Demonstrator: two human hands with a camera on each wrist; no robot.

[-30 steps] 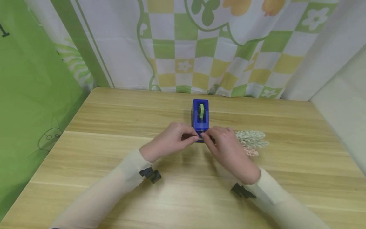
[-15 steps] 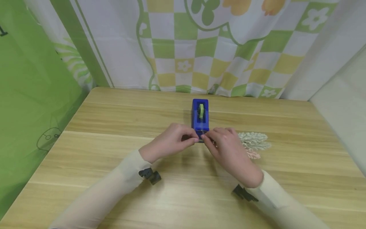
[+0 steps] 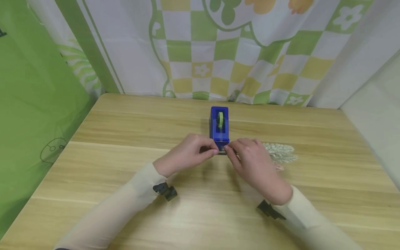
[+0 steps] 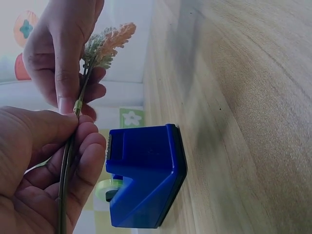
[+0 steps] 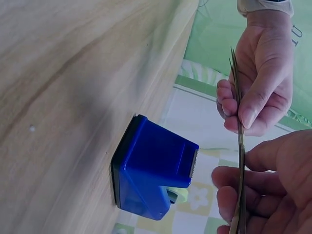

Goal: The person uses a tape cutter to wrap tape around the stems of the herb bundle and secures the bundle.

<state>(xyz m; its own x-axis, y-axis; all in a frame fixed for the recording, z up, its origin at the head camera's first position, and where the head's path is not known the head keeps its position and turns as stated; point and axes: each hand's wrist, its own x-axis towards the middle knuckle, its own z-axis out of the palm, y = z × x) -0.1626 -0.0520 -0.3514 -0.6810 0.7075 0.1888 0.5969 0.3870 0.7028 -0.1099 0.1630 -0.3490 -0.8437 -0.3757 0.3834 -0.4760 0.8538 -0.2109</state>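
A small bunch of dried-looking flowers (image 3: 279, 152), with pale green and peach heads (image 4: 117, 40), is held level by both hands, its heads to the right. My left hand (image 3: 186, 152) pinches the thin stems (image 4: 63, 180) between thumb and fingers, their ends running across the palm. Further toward the heads, my right hand (image 3: 254, 166) pinches the same stems with its thumb and curled fingers. A short band of yellow-green tape (image 4: 78, 105) wraps the stems between the two thumbs. Just beyond the fingertips stands a blue tape dispenser (image 3: 219, 123).
The dispenser holds a yellow-green tape roll (image 3: 221, 119) and has a toothed metal cutter (image 5: 194, 164) on its front. It stands on a wooden table (image 3: 140, 121). A checked curtain (image 3: 203, 52) hangs behind the table, and green cloth (image 3: 37, 104) is at the left.
My right hand has shifted slightly right, widening the gap between the hands, and the flower heads moved with it. Less of the peach heads shows. The left hand stays nearly still.
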